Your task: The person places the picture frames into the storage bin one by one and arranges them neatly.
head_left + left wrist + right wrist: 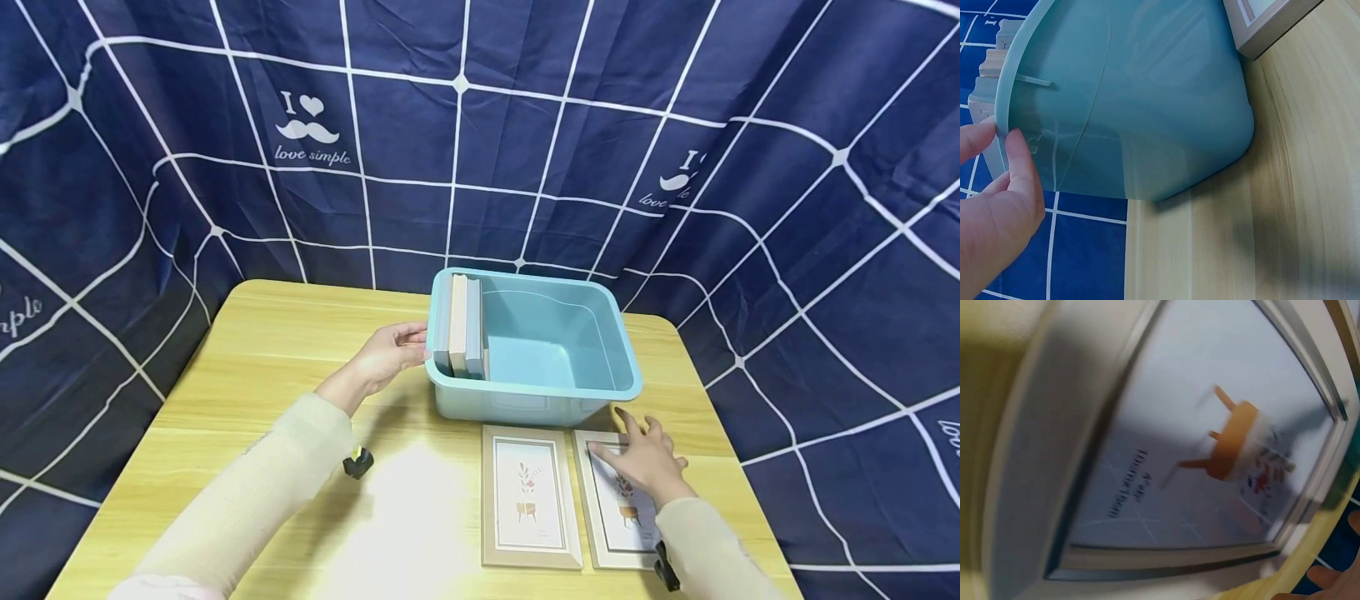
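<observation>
My left hand (386, 358) pinches the left rim of a light blue plastic bin (540, 393) between thumb and fingers; the left wrist view shows the fingertips (1017, 147) against the outside of the rim. Several blue-grey and beige picture frames (467, 329) stand on edge at the bin's left end. Over the upper part of a pale picture frame (626, 517) lying face up, my right hand (648, 458) has its fingers spread. The right wrist view shows this frame's chair print (1232, 440) close up and blurred, with fingertips at the lower right edge.
A second beige picture frame (528, 500) lies just left of the first, both in front of the bin. All rest on a light wood table (315, 333). Dark blue curtains (420, 125) with white grid lines surround the table's back and sides.
</observation>
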{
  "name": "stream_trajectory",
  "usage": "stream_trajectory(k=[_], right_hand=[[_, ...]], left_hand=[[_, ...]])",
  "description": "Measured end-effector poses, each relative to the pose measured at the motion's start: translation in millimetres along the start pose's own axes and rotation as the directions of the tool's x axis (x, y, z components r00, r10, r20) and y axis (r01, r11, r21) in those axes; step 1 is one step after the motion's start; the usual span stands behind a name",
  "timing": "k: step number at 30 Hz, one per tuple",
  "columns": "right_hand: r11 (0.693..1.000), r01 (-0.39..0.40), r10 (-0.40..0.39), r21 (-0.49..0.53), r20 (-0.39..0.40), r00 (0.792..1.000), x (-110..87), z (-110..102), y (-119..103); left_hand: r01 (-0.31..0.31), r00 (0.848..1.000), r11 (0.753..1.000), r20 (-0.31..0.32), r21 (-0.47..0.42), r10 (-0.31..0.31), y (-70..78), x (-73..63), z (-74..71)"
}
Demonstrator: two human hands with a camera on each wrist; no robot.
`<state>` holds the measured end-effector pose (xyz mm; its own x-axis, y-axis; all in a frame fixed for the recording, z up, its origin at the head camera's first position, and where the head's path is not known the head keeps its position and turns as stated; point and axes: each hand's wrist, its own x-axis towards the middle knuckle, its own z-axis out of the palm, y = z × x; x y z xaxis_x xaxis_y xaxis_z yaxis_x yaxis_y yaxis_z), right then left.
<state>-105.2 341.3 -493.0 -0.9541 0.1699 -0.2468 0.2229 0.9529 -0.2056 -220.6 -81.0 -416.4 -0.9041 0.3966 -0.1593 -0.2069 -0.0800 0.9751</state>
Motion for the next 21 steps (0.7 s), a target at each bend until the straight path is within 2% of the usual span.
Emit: stream_trajectory(k=[10,21], right_hand=[[0.997,-0.034,0.036,-0.070,0.032,0.999,-4.6,15.3,-4.4],[0.996,-0.056,0.059,-0.070,0.035,0.998,-6.4,22.9,-10.4]], left_hand=[[0.008,1.000,1.000,0.000,-0.008,-0.008,0.5,-0.5,0.5],[0.009,1.000,1.000,0.002,-0.019,-0.009,0.3,-1.1,0.5]])
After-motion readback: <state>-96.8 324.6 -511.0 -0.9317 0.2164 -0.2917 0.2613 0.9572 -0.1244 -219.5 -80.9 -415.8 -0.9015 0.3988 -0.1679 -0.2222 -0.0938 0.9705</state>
